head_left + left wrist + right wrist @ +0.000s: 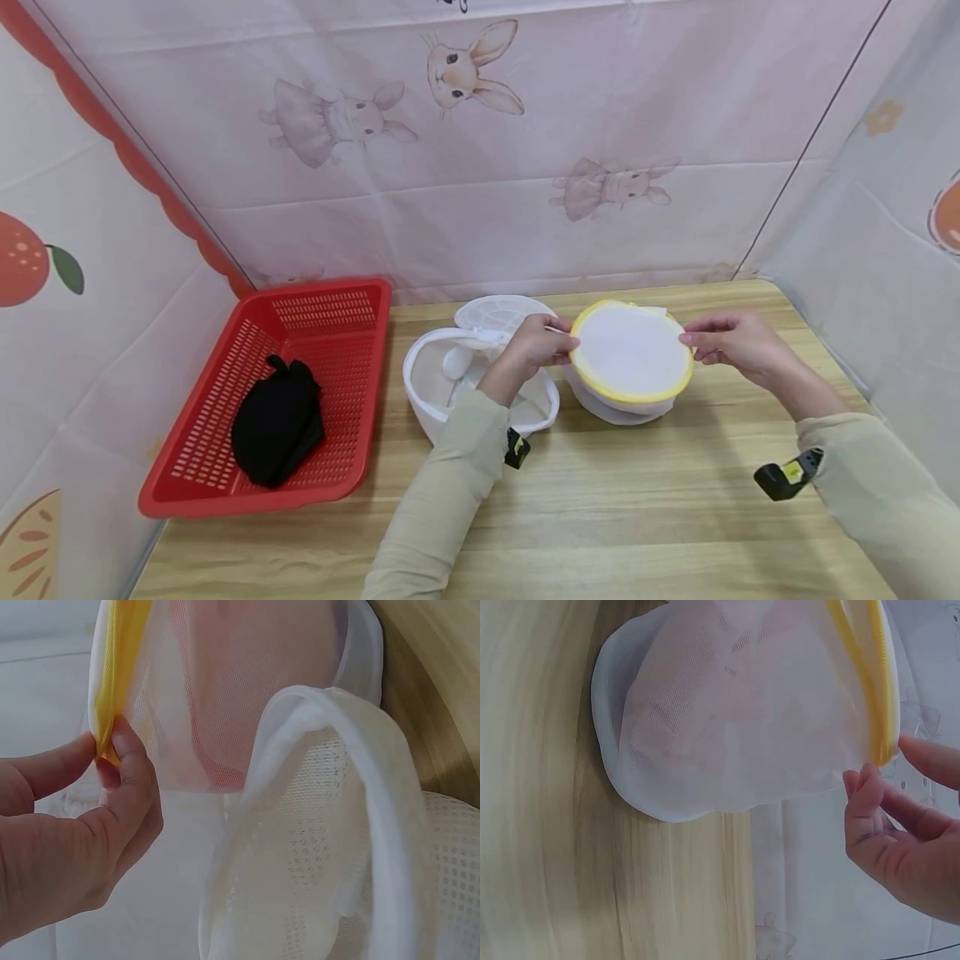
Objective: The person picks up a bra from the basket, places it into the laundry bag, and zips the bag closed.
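A white mesh laundry bag (pixel 633 350) with a yellow zipped rim stands upright on the table. Something pinkish shows through its side in both wrist views. Its yellow rim (pixel 120 667) is pinched at the left edge between thumb and fingers of my left hand (pixel 534 342). At the opposite edge, my right hand (pixel 738 343) pinches the same rim (pixel 885 690). Just left of this bag a second white mesh laundry bag (pixel 422 375) lies with its lid (pixel 502 312) folded back. A white rounded piece (pixel 456 363) is inside it; my left forearm hides part of that bag.
A red plastic basket (pixel 367 400) stands at the left of the wooden table (pixel 600 517), with a black cloth item (pixel 277 421) in it. Printed fabric walls (pixel 480 208) close off the back and both sides.
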`<state>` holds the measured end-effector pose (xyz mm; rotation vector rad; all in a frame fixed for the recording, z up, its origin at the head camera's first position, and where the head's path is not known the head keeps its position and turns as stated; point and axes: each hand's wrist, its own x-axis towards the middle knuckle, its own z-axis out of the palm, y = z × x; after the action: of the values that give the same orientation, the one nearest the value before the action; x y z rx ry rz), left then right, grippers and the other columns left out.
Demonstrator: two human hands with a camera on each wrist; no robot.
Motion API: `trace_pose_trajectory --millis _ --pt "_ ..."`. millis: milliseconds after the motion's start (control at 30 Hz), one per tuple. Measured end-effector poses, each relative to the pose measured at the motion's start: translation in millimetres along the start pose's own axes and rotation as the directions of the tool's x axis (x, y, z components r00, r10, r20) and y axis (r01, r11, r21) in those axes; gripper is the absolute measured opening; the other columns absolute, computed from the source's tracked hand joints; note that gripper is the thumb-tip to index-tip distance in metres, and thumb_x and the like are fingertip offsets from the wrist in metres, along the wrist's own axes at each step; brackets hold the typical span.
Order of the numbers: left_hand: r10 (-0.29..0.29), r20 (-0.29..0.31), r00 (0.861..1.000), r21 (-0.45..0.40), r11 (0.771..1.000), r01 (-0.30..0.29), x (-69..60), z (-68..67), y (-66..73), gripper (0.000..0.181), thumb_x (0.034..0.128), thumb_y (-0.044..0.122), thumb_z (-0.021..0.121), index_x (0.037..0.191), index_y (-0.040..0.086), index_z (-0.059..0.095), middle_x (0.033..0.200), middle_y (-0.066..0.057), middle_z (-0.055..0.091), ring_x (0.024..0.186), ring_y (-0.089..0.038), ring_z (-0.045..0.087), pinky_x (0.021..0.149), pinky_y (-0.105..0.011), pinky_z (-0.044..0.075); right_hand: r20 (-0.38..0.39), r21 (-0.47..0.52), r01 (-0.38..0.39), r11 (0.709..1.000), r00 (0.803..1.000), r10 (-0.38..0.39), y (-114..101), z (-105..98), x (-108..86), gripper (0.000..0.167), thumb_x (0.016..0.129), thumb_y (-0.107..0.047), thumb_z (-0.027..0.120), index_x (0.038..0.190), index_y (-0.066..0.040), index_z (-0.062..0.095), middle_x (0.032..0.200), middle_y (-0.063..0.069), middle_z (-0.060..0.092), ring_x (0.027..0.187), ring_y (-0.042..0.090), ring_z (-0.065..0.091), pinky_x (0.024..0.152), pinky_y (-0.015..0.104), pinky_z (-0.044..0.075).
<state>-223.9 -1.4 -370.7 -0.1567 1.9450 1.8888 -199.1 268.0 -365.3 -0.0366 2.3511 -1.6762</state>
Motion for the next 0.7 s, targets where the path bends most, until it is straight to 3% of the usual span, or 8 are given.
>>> trace_pose_trajectory --millis 100,267,500,700 --pt "0.000 0.007 1.000 -0.004 1.000 0.000 -1.5 -0.6 -0.7 0.019 0.0795 -0.012 0.060 0.096 -0.005 0.052 0.072 -0.007 0.052 0.057 -0.014 0.052 0.054 -0.021 0.050 0.014 -0.020 -0.006 1.000 1.000 0.006 0.2 2.6 1.6 0.042 0.087 -0.009 0.061 0.114 0.019 0.046 0.075 -0.005 0.060 0.065 0.008 0.055 0.062 0.023 0.051" --pt "0.002 0.028 1.000 0.019 1.000 -0.002 -2.9 -2.0 -1.7 0.021 0.0788 -0.013 0.060 0.097 -0.005 0.052 0.070 -0.007 0.052 0.055 -0.014 0.052 0.053 -0.021 0.049 0.045 -0.005 -0.008 1.000 0.999 0.008 -0.8 6.1 2.5 0.040 0.088 -0.002 0.057 0.115 0.022 0.042 0.076 -0.004 0.058 0.064 0.007 0.052 0.059 0.021 0.048" --pt "0.008 0.014 1.000 0.061 0.998 -0.009 -3.2 -2.9 -0.2 0.026 0.0774 -0.012 0.062 0.101 -0.009 0.054 0.073 -0.007 0.052 0.058 -0.014 0.053 0.062 -0.025 0.053 0.037 -0.019 -0.015 1.000 0.999 0.016 -1.0 7.1 4.1 0.035 0.089 0.000 0.054 0.114 0.020 0.042 0.076 -0.005 0.057 0.065 0.006 0.051 0.061 0.022 0.048" --pt "0.034 0.005 0.999 0.067 0.997 -0.034 -3.1 -2.6 2.5 0.025 0.0784 -0.011 0.062 0.102 -0.009 0.055 0.077 -0.006 0.053 0.064 -0.015 0.055 0.071 -0.029 0.054 0.026 0.005 -0.012 1.000 1.000 0.012 -3.4 4.0 5.2 0.024 0.087 -0.001 0.058 0.105 0.012 0.050 0.075 -0.005 0.056 0.065 0.007 0.051 0.060 0.021 0.047"
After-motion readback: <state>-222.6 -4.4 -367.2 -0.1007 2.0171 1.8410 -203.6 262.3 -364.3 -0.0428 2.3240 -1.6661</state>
